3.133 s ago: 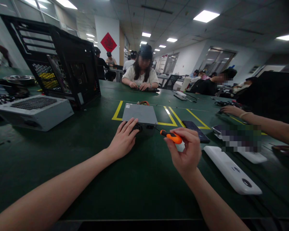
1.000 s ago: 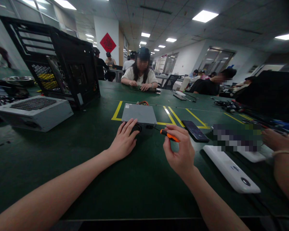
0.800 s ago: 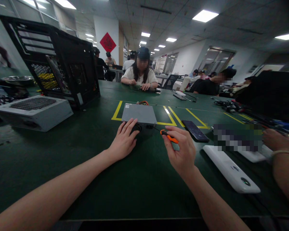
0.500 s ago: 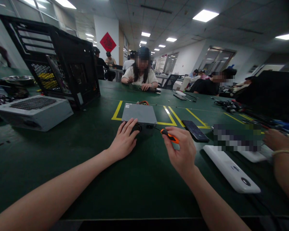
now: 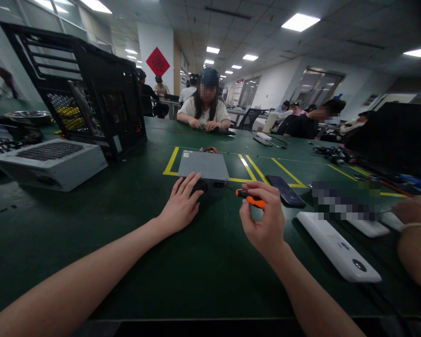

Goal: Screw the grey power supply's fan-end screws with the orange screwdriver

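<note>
Right hand (image 5: 264,217): thumb and fingers closed around the handle of one screwdriver (image 5: 255,202), orange and black, thin shaft pointing left to the near right corner of a grey metal box (image 5: 203,164); whether its tip touches, cannot tell. Left hand (image 5: 181,208): fingers extended, slightly apart, laid over the near left edge of the same box, clamped on nothing. Box: flat, lying on a green table (image 5: 196,285), partly within yellow tape markings (image 5: 170,161); white label at far left corner, dark socket (image 5: 218,185) in the near face, black round part beside the left fingers, coloured wires (image 5: 209,150) at the back. Right of the right hand: one dark phone (image 5: 286,191), lying flat; one long white device (image 5: 338,245) with a round dark inset. Left side: one larger grey metal box (image 5: 51,171) with grille on top, just beside a black computer case (image 5: 122,107), standing; one shiny metal bowl (image 5: 28,114) farther back. Right edge: a co-worker's hand (image 5: 416,210), wristband worn. Across the table: one seated person (image 5: 205,110), light top, dark cap, both hands at the tabletop.
</note>
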The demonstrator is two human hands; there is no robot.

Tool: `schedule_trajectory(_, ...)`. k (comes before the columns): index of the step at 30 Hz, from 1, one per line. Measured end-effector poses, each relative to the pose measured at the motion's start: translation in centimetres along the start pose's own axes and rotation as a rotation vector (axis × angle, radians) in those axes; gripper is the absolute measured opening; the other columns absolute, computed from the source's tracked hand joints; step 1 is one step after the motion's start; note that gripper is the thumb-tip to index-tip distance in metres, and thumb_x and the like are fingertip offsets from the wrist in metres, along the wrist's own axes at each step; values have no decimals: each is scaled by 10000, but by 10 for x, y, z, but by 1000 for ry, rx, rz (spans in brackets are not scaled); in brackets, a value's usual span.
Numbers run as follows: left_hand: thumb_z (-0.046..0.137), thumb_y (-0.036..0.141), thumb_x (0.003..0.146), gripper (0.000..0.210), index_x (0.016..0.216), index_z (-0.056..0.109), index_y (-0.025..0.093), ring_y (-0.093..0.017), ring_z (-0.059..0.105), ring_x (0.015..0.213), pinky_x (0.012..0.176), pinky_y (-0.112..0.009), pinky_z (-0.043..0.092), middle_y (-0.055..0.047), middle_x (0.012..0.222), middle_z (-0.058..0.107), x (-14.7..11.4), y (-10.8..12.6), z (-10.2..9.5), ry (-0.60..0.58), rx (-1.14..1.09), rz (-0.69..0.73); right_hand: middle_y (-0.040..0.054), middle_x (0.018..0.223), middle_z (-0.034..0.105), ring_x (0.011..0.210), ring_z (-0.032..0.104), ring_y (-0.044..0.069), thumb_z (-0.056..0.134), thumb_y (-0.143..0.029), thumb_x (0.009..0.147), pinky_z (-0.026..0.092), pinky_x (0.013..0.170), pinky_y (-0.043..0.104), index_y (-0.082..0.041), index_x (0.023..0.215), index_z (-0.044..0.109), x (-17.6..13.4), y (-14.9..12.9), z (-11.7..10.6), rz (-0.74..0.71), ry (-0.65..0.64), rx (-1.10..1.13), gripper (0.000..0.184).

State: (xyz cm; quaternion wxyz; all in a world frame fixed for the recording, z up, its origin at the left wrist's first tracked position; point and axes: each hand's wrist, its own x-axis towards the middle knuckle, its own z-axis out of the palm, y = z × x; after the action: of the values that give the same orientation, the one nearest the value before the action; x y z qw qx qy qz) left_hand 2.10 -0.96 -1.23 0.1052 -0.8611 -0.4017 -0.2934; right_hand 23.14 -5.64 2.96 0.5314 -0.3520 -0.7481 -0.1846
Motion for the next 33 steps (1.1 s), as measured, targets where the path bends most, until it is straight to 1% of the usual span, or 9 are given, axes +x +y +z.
schedule_trajectory(4, 483, 150, 811, 322, 1127, 541, 170, -272, 129, 1378, 1116, -507, 162, -106, 1476, 221, 0, 0, 0, -9, 1, -6, 57, 991, 594, 919, 583, 198, 566, -90, 770, 501, 782, 385, -233, 1040, 479, -1, 1, 0, -23, -18, -39, 317)
schedule_trajectory(9, 481, 149, 811, 318, 1122, 542, 167, -268, 119, 1381, 1116, -505, 163, -111, 1475, 220, 0, 0, 1, -11, 13, -7, 93, 1041, 565, 988, 566, 209, 543, -57, 759, 499, 817, 399, -206, 1107, 442, 0, 1, 1, -1, 3, 14, 391)
schedule_trajectory(13, 478, 150, 816, 316, 1126, 539, 160, -272, 121, 1379, 1112, -513, 168, -122, 1475, 217, 0, 0, 0, -11, 20, 0, 60, 991, 599, 912, 588, 192, 568, -80, 766, 506, 778, 376, -223, 1026, 492, -1, 2, 1, -33, -31, -12, 306)
schedule_trajectory(17, 480, 152, 813, 318, 1125, 541, 162, -276, 124, 1378, 1111, -514, 172, -120, 1475, 218, 0, 0, 1, -5, 15, 2, 85, 1045, 577, 983, 578, 202, 536, -58, 767, 506, 805, 389, -214, 1097, 455, 0, 1, 0, -10, -25, 23, 374)
schedule_trajectory(22, 478, 150, 814, 312, 1119, 545, 164, -280, 138, 1375, 1109, -520, 175, -120, 1473, 224, 0, 0, 1, -2, 5, 1, 51, 952, 627, 881, 599, 190, 585, -70, 748, 503, 769, 369, -219, 969, 510, 0, 0, -1, -62, -38, -31, 277)
schedule_trajectory(26, 471, 150, 817, 313, 1120, 546, 165, -285, 147, 1373, 1104, -532, 184, -123, 1471, 232, 0, 0, 1, 8, -1, 2, 77, 1014, 599, 941, 596, 196, 545, -55, 752, 512, 783, 375, -209, 1046, 482, 0, -1, -1, -25, -30, 11, 338)
schedule_trajectory(28, 470, 150, 817, 313, 1120, 547, 164, -286, 146, 1373, 1102, -533, 187, -126, 1471, 230, 0, 0, 1, 9, -2, 2, 79, 1015, 601, 948, 599, 197, 549, -53, 742, 514, 784, 371, -205, 1022, 482, 1, -2, -2, -22, -37, 27, 326)
schedule_trajectory(31, 470, 151, 817, 314, 1121, 546, 162, -286, 144, 1373, 1105, -528, 183, -128, 1475, 220, 0, 1, 0, 0, 3, 4, 53, 954, 653, 864, 615, 193, 610, -91, 730, 504, 762, 359, -210, 949, 514, 2, -4, -4, -73, -49, -55, 267)
schedule_trajectory(33, 470, 153, 818, 313, 1121, 545, 160, -284, 143, 1374, 1108, -524, 179, -132, 1475, 217, 0, 1, 0, -8, 7, 4, 44, 921, 679, 801, 621, 187, 638, -122, 732, 497, 728, 340, -208, 978, 531, 2, -5, -5, -96, -42, -142, 282)
